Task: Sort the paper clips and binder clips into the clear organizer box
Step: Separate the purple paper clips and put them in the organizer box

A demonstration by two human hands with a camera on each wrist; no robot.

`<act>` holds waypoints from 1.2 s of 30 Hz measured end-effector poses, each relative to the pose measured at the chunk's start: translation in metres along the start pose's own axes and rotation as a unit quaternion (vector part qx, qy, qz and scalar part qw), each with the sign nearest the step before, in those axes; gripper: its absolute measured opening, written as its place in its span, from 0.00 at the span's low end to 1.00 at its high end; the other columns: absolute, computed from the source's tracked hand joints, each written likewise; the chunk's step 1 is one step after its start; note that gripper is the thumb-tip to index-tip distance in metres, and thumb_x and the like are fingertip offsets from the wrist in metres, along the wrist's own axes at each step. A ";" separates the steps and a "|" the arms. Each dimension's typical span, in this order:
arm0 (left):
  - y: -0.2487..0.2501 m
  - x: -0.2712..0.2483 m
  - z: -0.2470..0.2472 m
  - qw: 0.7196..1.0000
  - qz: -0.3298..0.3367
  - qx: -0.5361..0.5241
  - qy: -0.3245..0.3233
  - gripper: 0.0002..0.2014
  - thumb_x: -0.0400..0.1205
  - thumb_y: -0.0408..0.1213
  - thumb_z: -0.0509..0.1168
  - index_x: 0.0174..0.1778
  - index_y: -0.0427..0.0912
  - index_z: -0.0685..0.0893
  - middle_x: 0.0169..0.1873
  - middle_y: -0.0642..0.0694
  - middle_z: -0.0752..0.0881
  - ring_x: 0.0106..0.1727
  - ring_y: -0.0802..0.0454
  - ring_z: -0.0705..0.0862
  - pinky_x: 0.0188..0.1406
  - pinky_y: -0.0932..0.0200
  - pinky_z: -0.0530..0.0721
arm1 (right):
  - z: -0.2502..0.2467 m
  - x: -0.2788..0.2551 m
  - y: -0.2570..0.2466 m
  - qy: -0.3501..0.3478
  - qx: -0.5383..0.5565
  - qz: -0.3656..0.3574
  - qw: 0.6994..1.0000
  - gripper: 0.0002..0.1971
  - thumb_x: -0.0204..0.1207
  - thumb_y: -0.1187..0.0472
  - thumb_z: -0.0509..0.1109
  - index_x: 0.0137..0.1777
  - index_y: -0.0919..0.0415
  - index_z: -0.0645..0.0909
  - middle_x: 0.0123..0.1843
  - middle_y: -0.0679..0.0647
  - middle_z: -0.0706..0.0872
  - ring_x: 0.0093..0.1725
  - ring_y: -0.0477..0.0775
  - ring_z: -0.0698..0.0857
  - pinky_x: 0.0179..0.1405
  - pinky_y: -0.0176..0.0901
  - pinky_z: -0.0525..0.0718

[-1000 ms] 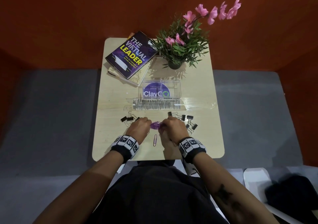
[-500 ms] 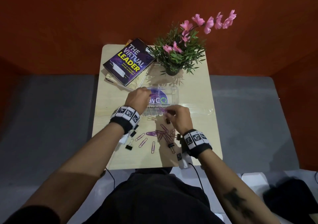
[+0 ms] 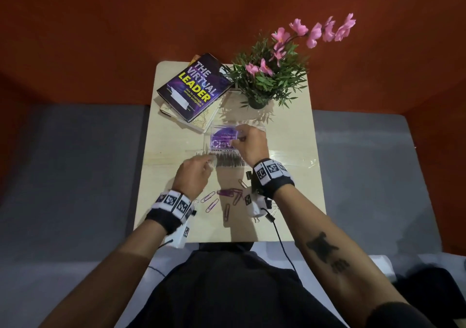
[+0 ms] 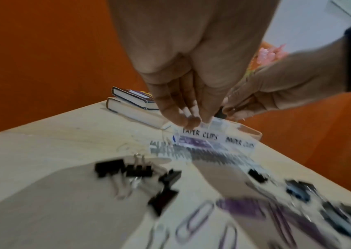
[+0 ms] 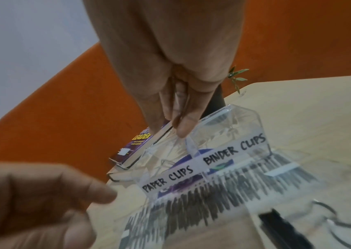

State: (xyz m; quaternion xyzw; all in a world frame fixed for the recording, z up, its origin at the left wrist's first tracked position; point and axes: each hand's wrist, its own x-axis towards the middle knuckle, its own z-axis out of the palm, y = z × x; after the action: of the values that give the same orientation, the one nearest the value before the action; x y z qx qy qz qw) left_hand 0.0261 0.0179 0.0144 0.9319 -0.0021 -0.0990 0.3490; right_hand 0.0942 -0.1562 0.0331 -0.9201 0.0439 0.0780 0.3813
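— Where's the clear organizer box [image 3: 222,131] from where you stand?

— About the middle of the table [image 3: 290,201], a little toward the far edge. It has two strips on its near wall, "PAPER CLIPS" [image 5: 168,178] on the left and "BINDER CLIPS" [image 5: 234,148] on the right.

— And the hands?

— The right hand [image 3: 252,143] is over the box, its fingers [image 5: 183,124] stretched down and pressed close together, above the clear divider between the two compartments. I can't tell whether anything is pinched between them.

— The left?

— The left hand [image 3: 193,177] is at the box's near left corner. Its fingertips [image 4: 189,119] are drawn together with the thumb, right at the box's near wall. I can't tell if they hold anything either; that view is blurred.

— What's on the table itself?

— Purple paper clips [image 3: 228,192] lie scattered toward the near edge, between the two wrists. Black binder clips [image 4: 137,170] lie in two groups, one to the left of the paper clips and one to the right, partly hidden under the wrists from above.

— Anything else up there?

— A book [image 3: 194,85] on top of another at the far left corner, and a potted plant [image 3: 267,80] with pink flowers at the far edge, just beyond the box.
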 end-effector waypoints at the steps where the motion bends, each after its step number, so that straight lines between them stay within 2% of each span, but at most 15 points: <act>1: -0.004 -0.013 0.003 1.000 0.005 0.012 -0.019 0.12 0.79 0.29 0.65 0.56 0.43 0.87 0.52 0.41 0.90 0.48 0.43 0.87 0.49 0.51 0.86 | 0.000 -0.009 0.006 0.004 -0.011 -0.004 1.000 0.12 0.69 0.65 0.79 0.53 0.61 0.87 0.43 0.57 0.91 0.40 0.55 0.87 0.45 0.44 0.86; 3: -0.013 -0.034 0.011 0.996 0.023 0.054 -0.073 0.10 0.79 0.31 0.67 0.55 0.43 0.87 0.51 0.43 0.89 0.50 0.43 0.86 0.48 0.51 0.85 | 0.001 -0.031 0.023 -0.020 -0.050 -0.018 0.998 0.06 0.70 0.67 0.77 0.46 0.62 0.89 0.40 0.57 0.91 0.38 0.54 0.86 0.44 0.47 0.89; 5: -0.020 -0.049 0.019 0.988 0.035 0.085 -0.124 0.10 0.80 0.35 0.67 0.57 0.42 0.85 0.51 0.42 0.88 0.51 0.41 0.86 0.47 0.49 0.84 | 0.004 -0.059 0.043 -0.079 -0.097 -0.019 0.992 0.02 0.72 0.66 0.75 0.43 0.62 0.88 0.39 0.58 0.90 0.38 0.55 0.86 0.43 0.49 0.88; 7: -0.022 -0.060 0.027 0.981 0.030 0.107 -0.157 0.17 0.80 0.41 0.68 0.65 0.42 0.79 0.56 0.41 0.84 0.53 0.39 0.85 0.48 0.48 0.84 | 0.007 -0.085 0.061 -0.119 -0.150 -0.012 0.981 0.05 0.73 0.61 0.73 0.44 0.62 0.87 0.41 0.59 0.89 0.41 0.60 0.86 0.40 0.49 0.86; 9: -0.020 -0.068 0.037 0.973 0.022 0.140 -0.182 0.28 0.79 0.46 0.69 0.72 0.41 0.70 0.63 0.40 0.78 0.56 0.39 0.82 0.50 0.47 0.83 | 0.012 -0.103 0.074 -0.128 -0.184 -0.012 0.974 0.07 0.73 0.58 0.71 0.44 0.61 0.85 0.43 0.60 0.87 0.43 0.63 0.85 0.36 0.49 0.82; 11: -0.017 -0.070 0.046 0.966 0.015 0.171 -0.192 0.35 0.77 0.48 0.71 0.75 0.39 0.65 0.67 0.38 0.73 0.60 0.39 0.79 0.52 0.47 0.82 | 0.020 -0.112 0.077 -0.138 -0.203 -0.020 0.969 0.08 0.73 0.58 0.70 0.47 0.61 0.84 0.44 0.59 0.85 0.46 0.63 0.83 0.36 0.50 0.81; 13: -0.015 -0.068 0.053 0.966 0.016 0.182 -0.182 0.34 0.76 0.45 0.73 0.74 0.38 0.65 0.66 0.38 0.72 0.61 0.39 0.77 0.52 0.47 0.82 | 0.028 -0.116 0.076 -0.154 -0.215 -0.053 0.963 0.09 0.73 0.58 0.70 0.51 0.58 0.84 0.46 0.58 0.84 0.49 0.61 0.82 0.37 0.51 0.81; 16: -0.011 -0.058 0.057 0.971 0.040 0.166 -0.168 0.27 0.78 0.35 0.71 0.70 0.37 0.70 0.62 0.37 0.75 0.58 0.38 0.79 0.50 0.47 0.83 | 0.036 -0.116 0.074 -0.162 -0.179 -0.088 0.966 0.11 0.73 0.63 0.71 0.55 0.56 0.84 0.45 0.57 0.84 0.48 0.62 0.83 0.36 0.49 0.80; 19: -0.010 -0.051 0.055 0.972 0.079 0.159 -0.151 0.22 0.78 0.27 0.68 0.68 0.37 0.74 0.57 0.37 0.77 0.51 0.36 0.83 0.44 0.46 0.82 | 0.028 -0.114 0.075 -0.126 -0.127 -0.073 0.981 0.07 0.76 0.59 0.72 0.51 0.58 0.84 0.44 0.57 0.85 0.43 0.60 0.83 0.34 0.49 0.81; 22: -0.011 -0.050 0.050 0.970 0.078 0.165 -0.164 0.24 0.77 0.38 0.71 0.68 0.39 0.74 0.57 0.40 0.77 0.53 0.40 0.80 0.40 0.47 0.82 | 0.017 -0.120 0.085 -0.093 -0.143 -0.059 0.984 0.11 0.75 0.52 0.73 0.43 0.60 0.81 0.41 0.57 0.83 0.38 0.59 0.81 0.30 0.48 0.79; 25: -0.012 -0.053 0.053 0.955 0.097 0.194 -0.201 0.34 0.71 0.48 0.76 0.69 0.42 0.71 0.56 0.43 0.75 0.53 0.44 0.77 0.36 0.47 0.83 | 0.011 -0.133 0.098 -0.135 -0.181 -0.042 0.973 0.07 0.69 0.58 0.75 0.43 0.60 0.82 0.41 0.56 0.83 0.40 0.62 0.83 0.31 0.49 0.81; 28: -0.011 -0.051 0.056 0.964 0.093 0.175 -0.176 0.29 0.72 0.40 0.76 0.67 0.39 0.73 0.55 0.40 0.76 0.52 0.41 0.79 0.36 0.46 0.83 | 0.006 -0.135 0.107 -0.146 -0.167 -0.040 0.974 0.02 0.65 0.62 0.73 0.38 0.57 0.84 0.37 0.55 0.82 0.37 0.64 0.84 0.28 0.51 0.82; 31: -0.012 -0.047 0.053 0.974 0.100 0.155 -0.134 0.20 0.75 0.33 0.73 0.62 0.37 0.77 0.52 0.39 0.80 0.50 0.39 0.81 0.34 0.47 0.81 | 0.002 -0.129 0.108 -0.118 -0.157 -0.044 0.980 0.05 0.65 0.68 0.72 0.38 0.58 0.85 0.39 0.57 0.84 0.38 0.64 0.83 0.30 0.53 0.82; 34: -0.018 -0.053 0.049 0.981 0.065 0.149 -0.107 0.18 0.77 0.35 0.72 0.61 0.36 0.79 0.52 0.37 0.81 0.52 0.37 0.82 0.37 0.45 0.85 | 0.009 -0.126 0.099 -0.098 -0.175 -0.070 0.977 0.04 0.70 0.67 0.73 0.44 0.62 0.86 0.41 0.59 0.85 0.43 0.64 0.83 0.31 0.54 0.83; 36: -0.022 -0.058 0.048 0.980 0.037 0.161 -0.108 0.18 0.78 0.36 0.71 0.62 0.35 0.78 0.55 0.37 0.82 0.55 0.38 0.82 0.42 0.45 0.85 | 0.019 -0.125 0.090 -0.099 -0.195 -0.085 0.972 0.04 0.74 0.63 0.72 0.42 0.63 0.86 0.39 0.58 0.83 0.42 0.62 0.82 0.28 0.51 0.81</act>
State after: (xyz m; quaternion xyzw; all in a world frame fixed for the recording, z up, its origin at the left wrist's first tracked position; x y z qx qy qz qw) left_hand -0.0412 0.0072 -0.0247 0.9589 -0.0898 -0.1843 0.1959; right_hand -0.0433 -0.2039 -0.0205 -0.9649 -0.0882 0.1431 0.2018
